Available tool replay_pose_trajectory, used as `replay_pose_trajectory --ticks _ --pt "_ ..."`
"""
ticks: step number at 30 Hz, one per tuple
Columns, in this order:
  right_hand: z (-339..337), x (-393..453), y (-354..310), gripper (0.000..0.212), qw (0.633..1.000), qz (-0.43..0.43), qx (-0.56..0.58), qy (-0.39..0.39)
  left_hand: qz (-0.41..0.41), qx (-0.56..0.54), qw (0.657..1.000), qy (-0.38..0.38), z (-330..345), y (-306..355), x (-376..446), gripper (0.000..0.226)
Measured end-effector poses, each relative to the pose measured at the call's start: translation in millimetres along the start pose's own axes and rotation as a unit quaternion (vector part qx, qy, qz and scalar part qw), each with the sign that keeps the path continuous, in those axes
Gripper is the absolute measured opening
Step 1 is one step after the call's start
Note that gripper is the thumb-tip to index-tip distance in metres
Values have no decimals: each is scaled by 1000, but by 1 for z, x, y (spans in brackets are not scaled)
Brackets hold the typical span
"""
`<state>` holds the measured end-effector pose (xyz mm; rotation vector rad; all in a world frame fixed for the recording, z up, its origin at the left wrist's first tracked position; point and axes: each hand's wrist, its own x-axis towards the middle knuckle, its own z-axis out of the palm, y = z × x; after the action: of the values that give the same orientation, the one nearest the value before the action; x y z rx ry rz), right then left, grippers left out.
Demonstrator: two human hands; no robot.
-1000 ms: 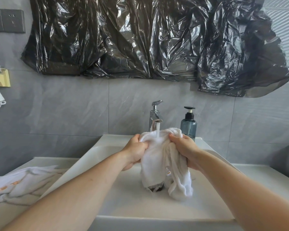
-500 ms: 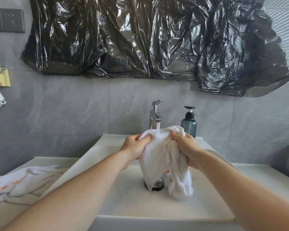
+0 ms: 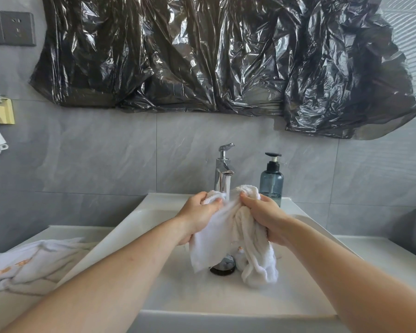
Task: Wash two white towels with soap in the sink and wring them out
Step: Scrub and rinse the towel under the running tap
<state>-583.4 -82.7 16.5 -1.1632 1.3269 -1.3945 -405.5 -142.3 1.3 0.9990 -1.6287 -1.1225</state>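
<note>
towel (image 3: 228, 234) bunched, wet, drooping

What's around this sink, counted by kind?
White towels: 2, one held, one on the counter
Soap bottles: 1
Taps: 1
Sinks: 1
Total: 5

Two bare forearms and hands, nothing worn

Both arms show uncovered from the frame's lower edge to the fingers (image 3: 246, 200): no sleeve, cuff, watch, bracelet or glove on either. The left hand (image 3: 197, 216) and right hand (image 3: 265, 218) carry no rings that can be seen. Nails look short and unpainted where visible. The forearms are smooth, with no markings, tattoos or bandages.
</note>
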Motion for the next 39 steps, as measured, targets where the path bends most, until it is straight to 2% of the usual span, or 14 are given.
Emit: replay_pose_trajectory --ticks 4,11,14,16,19,21,22,24,27,29,31,32,34,39 --pt "0 0 1 38 1000 3 -21 -13 46 58 996 57 -7 2 3 24" --pt "1 -1 1 41 998 -9 -41 -39 39 180 969 167 -18 10 0 49" --pt "1 -1 1 41 998 -11 -45 -42 77 276 941 181 -20 2 2 34" --pt "2 -2 0 41 998 -15 -44 -43 86 313 932 161 -20 0 0 19" --pt "3 -4 0 42 997 -29 -48 -54 83 352 928 91 -18 0 -6 63" --pt "5 -6 0 42 996 -32 -53 -64 79 372 924 47 -13 6 -12 66" --pt "5 -7 0 42 995 -32 -57 -72 75 347 935 13 -12 8 -15 68" --pt "5 -7 1 43 993 -34 -65 -90 62 204 975 -69 -7 8 -14 81" --pt "3 -8 -1 43 991 -30 -57 -116 43 81 987 -130 3 0 -8 92" --pt "3 -8 -2 43 991 -25 -49 -125 34 73 989 -123 3 2 -7 79" --pt "3 -7 0 44 991 -22 -55 -123 40 134 983 -118 2 1 -6 44" --pt "3 -6 1 45 990 -24 -61 -125 59 173 976 -119 0 -1 -4 38" --pt "4 -3 3 49 989 -31 -75 -120 97 236 962 -97 -1 -4 -5 42" --pt "3 -2 3 70 981 -71 -169 -62 129 261 956 27 -1 -1 -4 51"
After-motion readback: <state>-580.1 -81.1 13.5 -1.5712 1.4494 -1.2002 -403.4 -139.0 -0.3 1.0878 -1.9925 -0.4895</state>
